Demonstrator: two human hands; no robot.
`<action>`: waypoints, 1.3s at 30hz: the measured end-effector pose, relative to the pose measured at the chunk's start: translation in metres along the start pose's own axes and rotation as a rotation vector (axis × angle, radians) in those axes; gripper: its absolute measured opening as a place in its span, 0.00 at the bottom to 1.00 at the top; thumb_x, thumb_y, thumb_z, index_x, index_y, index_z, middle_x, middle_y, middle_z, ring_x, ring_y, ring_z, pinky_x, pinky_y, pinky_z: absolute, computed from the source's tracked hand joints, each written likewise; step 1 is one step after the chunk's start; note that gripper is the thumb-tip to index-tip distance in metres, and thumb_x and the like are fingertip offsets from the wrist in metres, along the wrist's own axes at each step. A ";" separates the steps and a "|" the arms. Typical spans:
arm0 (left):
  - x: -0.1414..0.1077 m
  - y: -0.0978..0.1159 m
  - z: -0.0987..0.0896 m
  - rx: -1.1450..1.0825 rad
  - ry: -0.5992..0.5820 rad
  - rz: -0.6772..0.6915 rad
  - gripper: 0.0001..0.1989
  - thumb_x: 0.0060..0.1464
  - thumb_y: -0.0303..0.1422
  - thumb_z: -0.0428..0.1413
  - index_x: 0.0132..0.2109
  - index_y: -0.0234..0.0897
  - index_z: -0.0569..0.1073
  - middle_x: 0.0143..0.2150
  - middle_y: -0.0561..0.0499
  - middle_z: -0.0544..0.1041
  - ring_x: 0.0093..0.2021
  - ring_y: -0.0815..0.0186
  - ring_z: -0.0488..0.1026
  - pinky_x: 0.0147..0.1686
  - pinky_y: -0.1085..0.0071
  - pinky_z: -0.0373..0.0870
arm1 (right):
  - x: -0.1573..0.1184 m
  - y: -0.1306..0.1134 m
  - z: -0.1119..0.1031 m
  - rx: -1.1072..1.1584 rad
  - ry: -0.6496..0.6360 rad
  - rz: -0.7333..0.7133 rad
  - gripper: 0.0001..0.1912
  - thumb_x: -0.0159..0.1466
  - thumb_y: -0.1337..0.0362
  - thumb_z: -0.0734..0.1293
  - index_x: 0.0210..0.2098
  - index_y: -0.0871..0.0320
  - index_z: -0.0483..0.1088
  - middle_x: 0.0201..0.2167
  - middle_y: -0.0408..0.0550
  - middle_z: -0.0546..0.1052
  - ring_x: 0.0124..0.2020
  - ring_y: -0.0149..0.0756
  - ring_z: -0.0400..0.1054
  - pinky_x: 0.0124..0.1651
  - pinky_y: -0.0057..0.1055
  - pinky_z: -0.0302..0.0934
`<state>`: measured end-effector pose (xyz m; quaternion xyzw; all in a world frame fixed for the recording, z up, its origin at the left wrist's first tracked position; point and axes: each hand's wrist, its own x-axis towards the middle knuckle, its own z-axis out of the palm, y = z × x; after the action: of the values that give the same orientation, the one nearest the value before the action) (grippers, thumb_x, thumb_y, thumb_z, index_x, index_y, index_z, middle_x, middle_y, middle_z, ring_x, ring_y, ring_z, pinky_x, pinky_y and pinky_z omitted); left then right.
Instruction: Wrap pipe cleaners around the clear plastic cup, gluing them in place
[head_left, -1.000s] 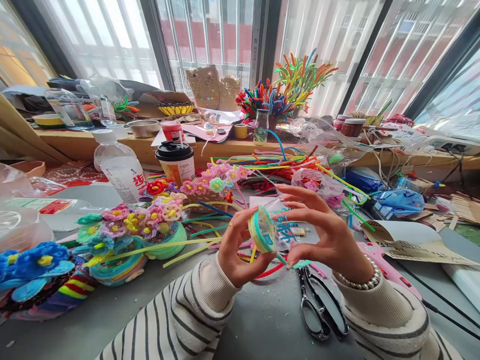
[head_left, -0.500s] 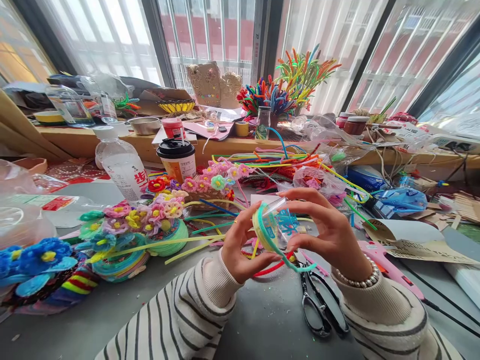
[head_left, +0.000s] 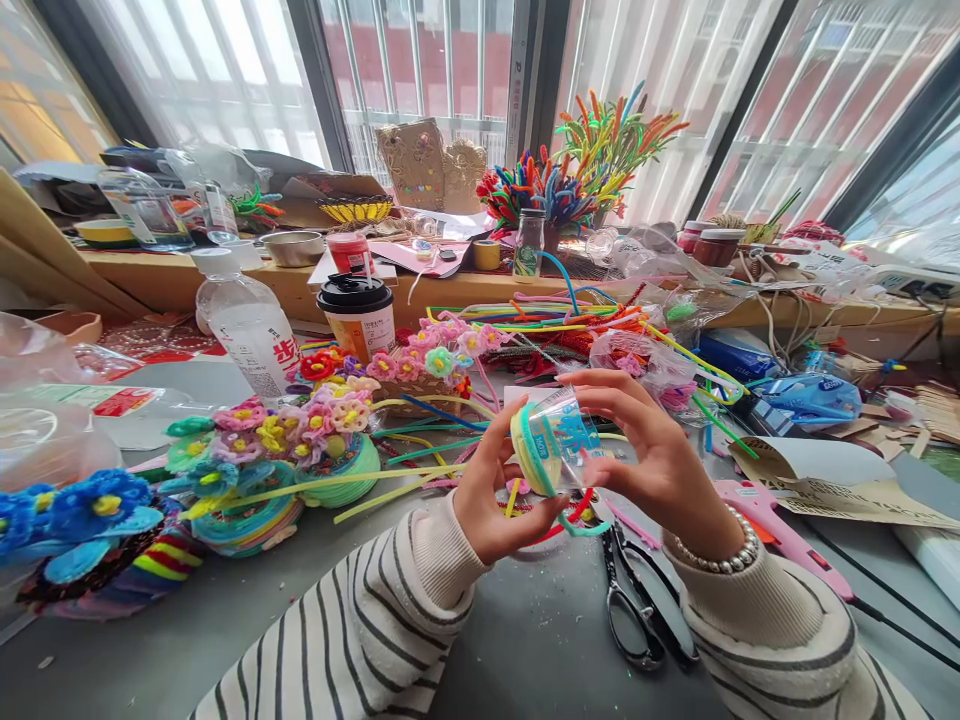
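Between my two hands is a clear plastic bottle piece (head_left: 571, 430) with blue print, tilted on its side. Yellow and teal pipe cleaner (head_left: 534, 452) is wound around its left end, and a loose teal tail (head_left: 585, 529) curves out below. My left hand (head_left: 489, 495) grips the wound end, thumb underneath and fingers behind. My right hand (head_left: 646, 445) curls around the clear end, fingers over the top and thumb below. Black-handled scissors (head_left: 636, 610) lie on the table below the right hand, their blades partly hidden.
A pink glue gun (head_left: 787, 535) with a black cord lies at right. Pipe-cleaner flower baskets (head_left: 334, 465) stand at left, near a water bottle (head_left: 251, 325) and a lidded paper cup (head_left: 358, 318). Loose pipe cleaners (head_left: 517, 320) are heaped behind the hands.
The bottle piece has turned slightly in my hands, showing more of its blue print. The loose teal tail now reaches less far right. Both hands keep their hold.
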<state>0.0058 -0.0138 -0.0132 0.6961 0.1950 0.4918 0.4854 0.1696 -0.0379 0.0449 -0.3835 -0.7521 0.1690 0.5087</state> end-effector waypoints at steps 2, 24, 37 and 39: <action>0.001 0.000 -0.001 -0.080 -0.020 -0.036 0.38 0.43 0.30 0.58 0.59 0.44 0.49 0.46 0.45 0.72 0.40 0.62 0.73 0.41 0.65 0.72 | 0.001 0.000 -0.002 -0.007 -0.007 0.003 0.20 0.55 0.49 0.63 0.41 0.55 0.68 0.47 0.53 0.68 0.50 0.42 0.61 0.52 0.42 0.57; 0.006 -0.001 -0.007 -0.488 -0.232 -0.164 0.27 0.37 0.37 0.61 0.47 0.41 0.64 0.42 0.44 0.71 0.32 0.63 0.73 0.27 0.67 0.72 | 0.000 -0.012 -0.005 -0.013 0.253 0.261 0.09 0.55 0.62 0.67 0.35 0.57 0.71 0.29 0.44 0.76 0.30 0.30 0.71 0.34 0.28 0.67; 0.006 0.002 -0.009 -0.609 -0.275 -0.251 0.26 0.37 0.37 0.61 0.46 0.42 0.65 0.42 0.45 0.69 0.30 0.66 0.70 0.23 0.71 0.70 | 0.001 -0.015 -0.010 -0.198 0.111 0.127 0.06 0.59 0.62 0.63 0.30 0.58 0.69 0.27 0.43 0.73 0.27 0.27 0.67 0.30 0.24 0.62; 0.006 0.003 -0.009 -0.641 -0.256 -0.301 0.25 0.37 0.36 0.62 0.46 0.42 0.66 0.44 0.47 0.68 0.31 0.67 0.69 0.24 0.72 0.70 | 0.000 -0.014 -0.013 -0.312 0.041 0.064 0.07 0.60 0.62 0.61 0.34 0.58 0.68 0.28 0.43 0.73 0.28 0.27 0.66 0.31 0.23 0.61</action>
<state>-0.0002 -0.0063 -0.0076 0.5285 0.0689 0.3600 0.7658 0.1758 -0.0488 0.0602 -0.4850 -0.7461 0.0583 0.4524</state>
